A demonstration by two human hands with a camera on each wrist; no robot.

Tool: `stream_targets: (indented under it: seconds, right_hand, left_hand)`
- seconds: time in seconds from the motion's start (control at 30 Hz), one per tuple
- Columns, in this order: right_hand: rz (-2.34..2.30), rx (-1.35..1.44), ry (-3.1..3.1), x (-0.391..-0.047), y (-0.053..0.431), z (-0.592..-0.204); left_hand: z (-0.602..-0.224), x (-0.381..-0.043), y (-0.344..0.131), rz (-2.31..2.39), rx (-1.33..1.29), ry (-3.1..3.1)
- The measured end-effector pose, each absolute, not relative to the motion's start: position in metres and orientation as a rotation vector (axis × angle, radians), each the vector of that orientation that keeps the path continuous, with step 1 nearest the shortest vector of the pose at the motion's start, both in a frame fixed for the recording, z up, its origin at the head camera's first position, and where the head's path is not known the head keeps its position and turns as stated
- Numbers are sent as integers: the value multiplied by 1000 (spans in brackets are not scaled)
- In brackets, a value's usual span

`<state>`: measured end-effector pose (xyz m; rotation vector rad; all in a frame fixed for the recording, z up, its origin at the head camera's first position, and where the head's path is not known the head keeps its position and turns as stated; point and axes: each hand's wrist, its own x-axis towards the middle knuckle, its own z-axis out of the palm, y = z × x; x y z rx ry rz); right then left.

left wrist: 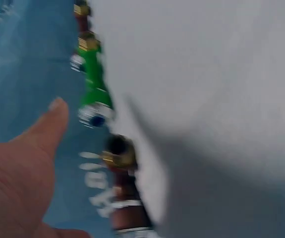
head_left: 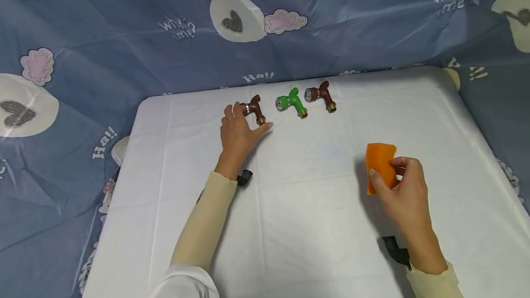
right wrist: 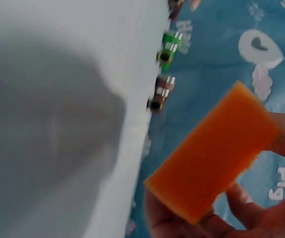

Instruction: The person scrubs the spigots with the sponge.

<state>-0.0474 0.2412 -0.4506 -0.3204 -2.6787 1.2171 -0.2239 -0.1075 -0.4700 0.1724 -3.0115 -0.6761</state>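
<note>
My left hand (head_left: 238, 135) reaches over a brown tap (head_left: 256, 108) at the far side of the table, fingers by its knob and thumb stretched out past its brass end. In the left wrist view the thumb stands apart from this tap. A green tap (head_left: 293, 101) lies just to the right, followed by a second brown tap (head_left: 324, 96). On the right, my right hand (head_left: 407, 192) pinches an orange sponge (head_left: 380, 164) between thumb and fingers. The right wrist view shows the sponge (right wrist: 214, 153) held above the table, its broad face toward the camera.
The table (head_left: 302, 206) is covered with a creased white cloth. Behind it and along its sides hangs a blue printed fabric (head_left: 145, 54). Black mounts (head_left: 396, 251) are strapped at both wrists.
</note>
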Motion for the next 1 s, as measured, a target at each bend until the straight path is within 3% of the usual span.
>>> stream_targets:
  seconds: [0.37,0.77,1.0]
  right_hand:
    - [918,-259,-2864,-82,267,-464]
    - [747,-280,-2956,-77,265,-475]
    - [645,211,-2694,-67,227,-450]
  left_hand:
    - [-433,-139,-91,-655,-112,-3005]
    - [-429,-92,-92,-493,-251,-3159]
    - [-425,-82,-87,-609,-174,-3044]
